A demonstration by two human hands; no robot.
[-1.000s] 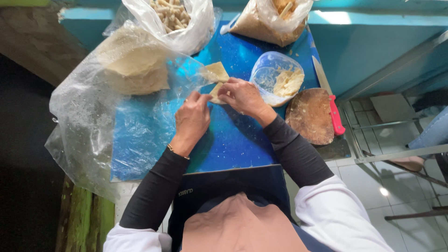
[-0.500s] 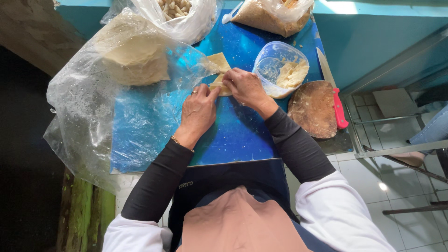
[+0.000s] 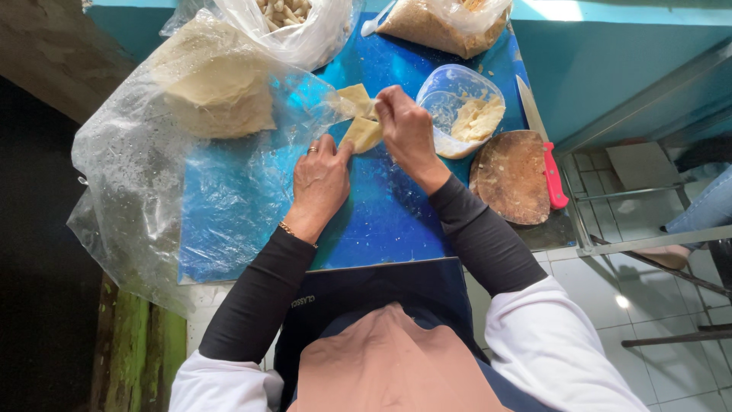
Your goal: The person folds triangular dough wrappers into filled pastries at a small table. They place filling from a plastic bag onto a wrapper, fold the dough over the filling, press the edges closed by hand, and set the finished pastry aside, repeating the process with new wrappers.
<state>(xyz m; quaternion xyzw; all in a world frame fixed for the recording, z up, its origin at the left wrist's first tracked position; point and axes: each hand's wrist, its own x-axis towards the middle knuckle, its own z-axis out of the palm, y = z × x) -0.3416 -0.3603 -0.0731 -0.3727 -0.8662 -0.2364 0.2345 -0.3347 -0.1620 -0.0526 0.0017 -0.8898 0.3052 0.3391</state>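
Covering most of the middle of the frame, a blue board [image 3: 381,221] has bare room only in its lower centre — its left half lies under a large clear plastic sheet [image 3: 152,191] that bags a stack of pale dough sheets [image 3: 213,84] at upper left. At the top edge sit a bag of pale sticks [image 3: 293,19] and a bag of brown crumbs [image 3: 442,23]. Right of centre, a round wooden board [image 3: 511,175] carries a red-handled knife [image 3: 545,149]; beside it stands a clear tub of filling [image 3: 461,114]. The left hand [image 3: 320,183] lies flat, fingertips pressing a small dough wrapper [image 3: 358,118] at upper centre — the right hand [image 3: 404,130], knuckles up, pinches its upper edge.
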